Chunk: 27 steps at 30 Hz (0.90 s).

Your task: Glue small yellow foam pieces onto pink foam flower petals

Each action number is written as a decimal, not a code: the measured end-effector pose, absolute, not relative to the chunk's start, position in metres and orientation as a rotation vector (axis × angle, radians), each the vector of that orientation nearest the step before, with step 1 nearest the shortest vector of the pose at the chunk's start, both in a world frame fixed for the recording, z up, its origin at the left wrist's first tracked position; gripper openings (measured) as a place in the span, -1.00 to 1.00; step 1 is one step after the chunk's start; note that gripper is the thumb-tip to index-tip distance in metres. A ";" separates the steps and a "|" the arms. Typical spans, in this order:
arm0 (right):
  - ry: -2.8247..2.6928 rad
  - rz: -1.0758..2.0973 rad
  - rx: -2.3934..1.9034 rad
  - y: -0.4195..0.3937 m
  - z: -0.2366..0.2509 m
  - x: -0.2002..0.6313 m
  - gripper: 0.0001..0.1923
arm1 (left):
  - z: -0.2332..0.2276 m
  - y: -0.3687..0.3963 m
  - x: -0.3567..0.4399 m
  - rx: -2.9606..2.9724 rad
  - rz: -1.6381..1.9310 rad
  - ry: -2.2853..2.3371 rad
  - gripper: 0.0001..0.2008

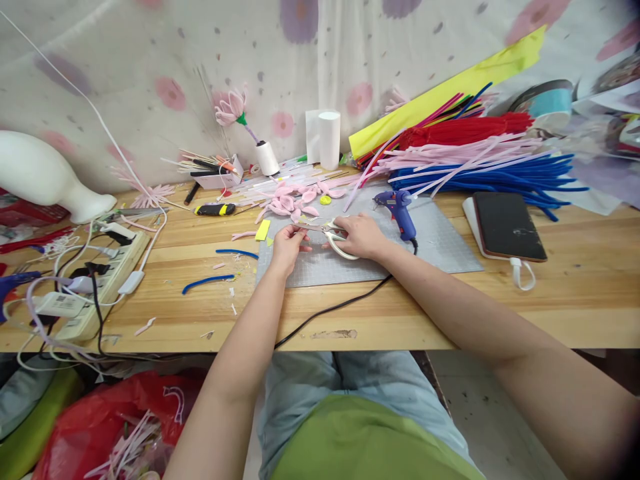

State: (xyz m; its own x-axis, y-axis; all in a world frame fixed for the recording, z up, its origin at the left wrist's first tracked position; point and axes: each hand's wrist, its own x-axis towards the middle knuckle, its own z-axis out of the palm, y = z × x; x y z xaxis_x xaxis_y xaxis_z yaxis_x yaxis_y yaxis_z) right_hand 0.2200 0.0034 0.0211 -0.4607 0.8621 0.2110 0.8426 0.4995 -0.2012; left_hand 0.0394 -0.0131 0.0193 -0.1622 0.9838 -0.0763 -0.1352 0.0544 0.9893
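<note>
Right hand (pixel 361 237) grips white-handled scissors (pixel 334 239), fingers through the loops. Left hand (pixel 287 241) pinches what seems a pink strip at the blades. Both are over the grey mat (pixel 440 243); the blue glue gun (pixel 397 208) stands on that mat, just beside the right hand.

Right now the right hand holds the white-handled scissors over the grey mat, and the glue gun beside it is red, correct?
Not quite. The head view shows the glue gun is blue, not red. The rest stands: the right hand holds the white-handled scissors over the grey mat.
</note>
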 end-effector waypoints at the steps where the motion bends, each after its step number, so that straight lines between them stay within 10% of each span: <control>1: -2.465 0.103 -1.436 0.003 0.021 0.220 -0.55 | 0.019 -0.013 0.039 0.980 1.338 1.264 -0.84; 27: -2.454 0.044 -1.745 -0.003 0.028 0.241 -0.43 | 0.026 -0.010 0.033 0.758 1.458 1.239 -0.86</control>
State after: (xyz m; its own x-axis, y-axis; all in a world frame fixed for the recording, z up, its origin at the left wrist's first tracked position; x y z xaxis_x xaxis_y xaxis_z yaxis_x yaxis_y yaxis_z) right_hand 0.2407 -0.0032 0.0280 -0.3229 0.9423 0.0884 0.9385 0.3308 -0.0987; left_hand 0.0326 -0.0104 0.0264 -0.2689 0.9515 -0.1492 -0.3009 0.0641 0.9515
